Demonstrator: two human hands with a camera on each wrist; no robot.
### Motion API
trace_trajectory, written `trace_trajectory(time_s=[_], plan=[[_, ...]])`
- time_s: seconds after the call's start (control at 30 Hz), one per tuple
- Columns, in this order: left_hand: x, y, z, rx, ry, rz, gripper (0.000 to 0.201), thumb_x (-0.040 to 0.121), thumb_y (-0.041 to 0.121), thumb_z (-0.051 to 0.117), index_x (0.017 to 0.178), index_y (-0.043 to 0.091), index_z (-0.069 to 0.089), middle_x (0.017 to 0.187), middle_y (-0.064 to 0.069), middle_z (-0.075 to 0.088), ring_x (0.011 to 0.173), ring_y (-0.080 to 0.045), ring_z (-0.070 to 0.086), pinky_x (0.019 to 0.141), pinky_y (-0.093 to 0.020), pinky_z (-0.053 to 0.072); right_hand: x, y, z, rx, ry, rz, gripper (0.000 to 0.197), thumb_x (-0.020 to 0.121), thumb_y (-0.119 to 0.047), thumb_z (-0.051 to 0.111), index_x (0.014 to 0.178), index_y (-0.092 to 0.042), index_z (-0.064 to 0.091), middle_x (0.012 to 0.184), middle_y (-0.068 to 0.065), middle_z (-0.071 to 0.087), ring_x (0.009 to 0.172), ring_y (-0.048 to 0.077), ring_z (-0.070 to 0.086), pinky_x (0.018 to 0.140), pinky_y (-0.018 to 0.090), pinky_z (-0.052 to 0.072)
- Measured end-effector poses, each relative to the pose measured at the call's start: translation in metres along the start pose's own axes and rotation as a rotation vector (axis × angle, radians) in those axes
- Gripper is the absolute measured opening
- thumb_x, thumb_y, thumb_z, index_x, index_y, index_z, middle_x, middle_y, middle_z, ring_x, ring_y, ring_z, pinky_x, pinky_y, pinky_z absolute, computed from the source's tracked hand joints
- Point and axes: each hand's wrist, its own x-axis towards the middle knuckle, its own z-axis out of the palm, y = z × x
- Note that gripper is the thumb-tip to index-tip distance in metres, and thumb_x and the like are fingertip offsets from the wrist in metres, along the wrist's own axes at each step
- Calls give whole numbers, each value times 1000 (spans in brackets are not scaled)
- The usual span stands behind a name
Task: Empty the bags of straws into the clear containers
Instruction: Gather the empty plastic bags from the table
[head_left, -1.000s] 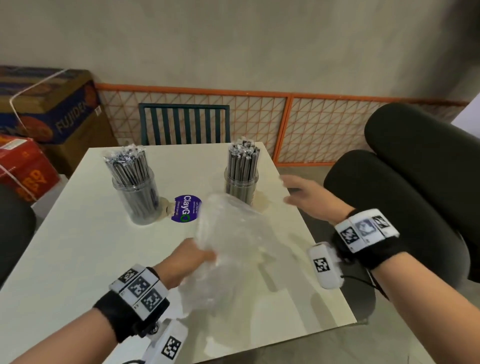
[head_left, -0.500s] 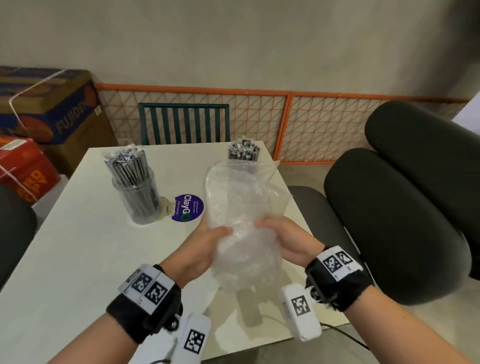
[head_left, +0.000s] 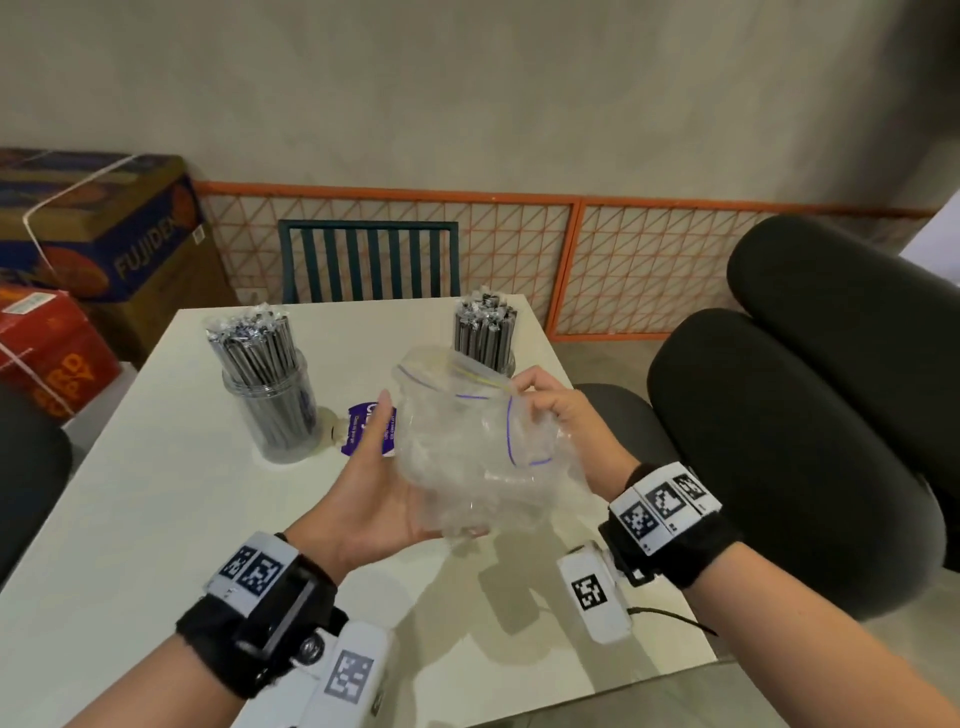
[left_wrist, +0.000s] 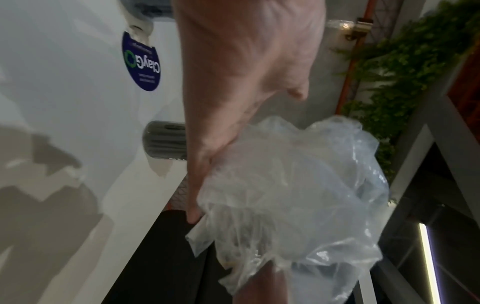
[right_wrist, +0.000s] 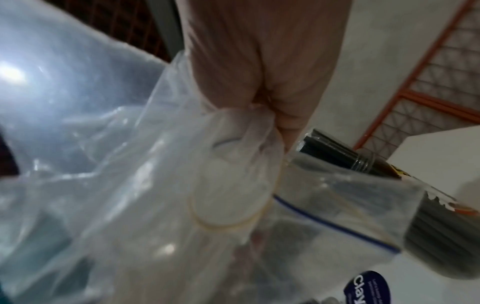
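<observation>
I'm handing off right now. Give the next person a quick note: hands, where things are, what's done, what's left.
Left hand: open, cradling the crumpled clear bag from below.
Right hand: pinching the bag's zip edge.
The bag is above the table and looks empty.
Left container and right container both stand full of straws.
Left: set the bag aside; no other bags are visible.

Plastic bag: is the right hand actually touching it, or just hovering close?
Touching. In the head view the right hand pinches the plastic bag at its zip edge; the right wrist view shows film bunched against the fingers.
</observation>
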Motion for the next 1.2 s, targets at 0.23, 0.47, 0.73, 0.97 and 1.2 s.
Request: trace_trajectory(time_s=[0.23,0.47,0.73,0.97,1.2], plan=[[13,-7,5,398,82,75,31,71,2,63,95,19,73,95,-4,73,81,-17,71,65,-35,59,-7,1,-4,-339,-79,-101,28,71,19,48,73,-8,53,76,-1,47,64,1,46,58,9,37],[20,-2,-3,1441,754,620,38,81,-5,49,103,26,50,72,2,56,65,-23,53,47,-27,36,-27,-37,-42,-1016,-129,-208,40,88,-6,59,118,-32,56,135,-10,42,121,4,45,97,34,49],[42,-16,30,1365,703,746,28,87,6,54,112,17,49,77,2,62,65,-11,56,51,-21,41,-53,8,40,-596,-100,-18,62,98,-47,22,150,-28,-6,159,-10,-11,145,6,-12,116,24,2],[42,-15,46,808,319,522,17,93,15,52,103,20,66,98,-1,72,92,-15,68,80,-24,54,-35,8,19,-469,-1,-132,57,97,-46,14,146,-35,-13,156,-17,-16,143,0,-17,122,39,-4],[43,0,34,466,92,258,23,93,-1,43,103,6,63,91,-7,74,82,-16,72,72,-25,59,-31,7,-3,-303,-122,-126,79,84,-17,67,149,-22,21,143,8,45,129,19,49,107,42,43]])
